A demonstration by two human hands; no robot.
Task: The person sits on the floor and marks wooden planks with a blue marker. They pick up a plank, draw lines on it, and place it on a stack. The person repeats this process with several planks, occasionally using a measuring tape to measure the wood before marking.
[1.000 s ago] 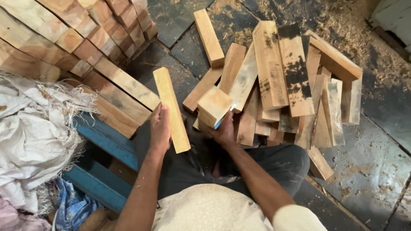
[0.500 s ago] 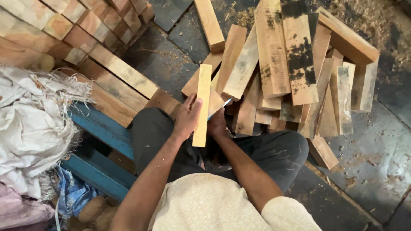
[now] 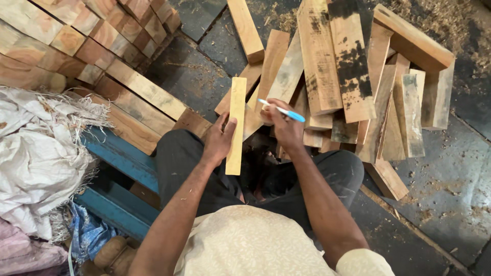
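Observation:
My left hand (image 3: 219, 138) grips a long pale wooden strip (image 3: 236, 110), held almost upright over my lap. My right hand (image 3: 284, 125) holds a blue and white pen (image 3: 282, 110), raised just to the right of the strip with the tip pointing left. A second short wooden block (image 3: 252, 121) leans behind the strip, between my two hands. Beyond them lies a loose heap of wooden blocks (image 3: 337, 76), some stained black.
A neat stack of wooden blocks (image 3: 87, 41) fills the upper left. A blue wooden frame (image 3: 120, 158) and a frayed white sack (image 3: 38, 148) sit at my left. The dark floor (image 3: 445, 194) carries sawdust. My knees (image 3: 327, 174) are bent under the work.
My right hand has come up from behind the strip and now shows the pen above it. My left hand kept the strip nearly upright, shifted slightly left.

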